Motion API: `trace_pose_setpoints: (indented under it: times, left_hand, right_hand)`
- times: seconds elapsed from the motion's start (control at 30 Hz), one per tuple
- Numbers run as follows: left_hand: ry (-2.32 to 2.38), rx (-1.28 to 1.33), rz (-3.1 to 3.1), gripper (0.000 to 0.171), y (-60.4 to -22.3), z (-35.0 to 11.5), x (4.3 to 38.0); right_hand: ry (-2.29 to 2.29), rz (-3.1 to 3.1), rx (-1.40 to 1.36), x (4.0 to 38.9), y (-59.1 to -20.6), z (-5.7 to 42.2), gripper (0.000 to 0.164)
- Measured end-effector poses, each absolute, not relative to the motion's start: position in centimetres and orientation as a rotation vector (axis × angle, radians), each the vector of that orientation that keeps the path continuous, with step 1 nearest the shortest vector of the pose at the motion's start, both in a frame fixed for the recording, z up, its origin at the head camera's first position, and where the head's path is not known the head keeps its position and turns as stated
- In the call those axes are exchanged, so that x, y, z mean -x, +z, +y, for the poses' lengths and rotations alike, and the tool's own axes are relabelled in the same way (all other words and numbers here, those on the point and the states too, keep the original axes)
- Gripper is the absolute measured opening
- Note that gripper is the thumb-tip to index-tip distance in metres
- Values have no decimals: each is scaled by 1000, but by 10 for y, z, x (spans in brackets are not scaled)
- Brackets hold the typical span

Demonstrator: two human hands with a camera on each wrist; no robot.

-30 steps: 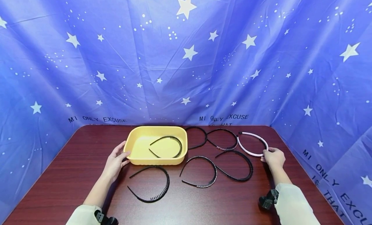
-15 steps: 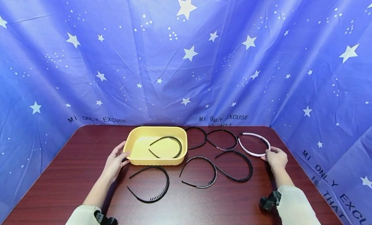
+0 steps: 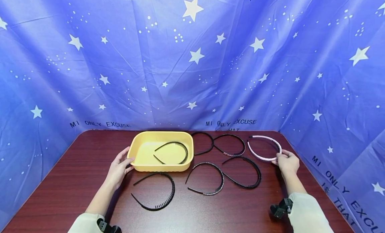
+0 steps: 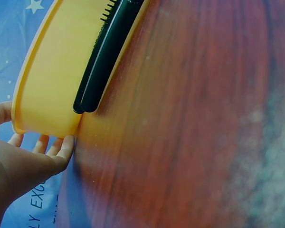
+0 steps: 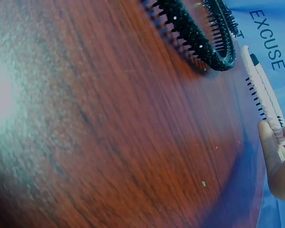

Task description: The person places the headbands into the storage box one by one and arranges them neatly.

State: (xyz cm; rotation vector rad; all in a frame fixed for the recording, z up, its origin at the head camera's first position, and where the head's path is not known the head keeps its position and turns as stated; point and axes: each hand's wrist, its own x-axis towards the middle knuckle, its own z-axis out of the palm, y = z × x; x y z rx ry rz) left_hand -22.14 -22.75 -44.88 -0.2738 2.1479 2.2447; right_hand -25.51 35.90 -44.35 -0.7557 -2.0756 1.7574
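My left hand (image 3: 118, 169) holds the left end of a yellow plastic tray (image 3: 141, 167), thumb over the rim and fingers against the outer wall. Inside the tray lies a black toothed headband (image 3: 186, 152). At the back right of the table my right hand (image 3: 287, 163) pinches a pale pink headband (image 3: 261, 157) by its outer curve. In the right wrist view the thumb and fingers (image 5: 270, 149) close on the pink headband (image 5: 262, 95), whose inner side has dark teeth. The left wrist view shows the left hand's fingertips (image 4: 66, 145) under the tray's end wall.
Several black headbands lie on the dark wooden table (image 3: 210, 216): one in front of the tray (image 3: 173, 188), one with a glittery band (image 3: 223, 183), one at the right (image 3: 260, 174), and two behind (image 3: 213, 142). A blue starry curtain (image 3: 168, 59) surrounds the table.
My right hand has moved slightly to the right and back, drawing the pink headband along, away from the neighbouring black one. The left hand and tray stay in place.
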Motion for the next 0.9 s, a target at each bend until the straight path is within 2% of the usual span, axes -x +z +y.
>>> trace_pose_setpoints:
  times: [0.9]
  left_hand:
    - [2246,268,2143,62,-450,-228,222]
  right_hand:
    - [1791,-2048,715,254,-429,355,48]
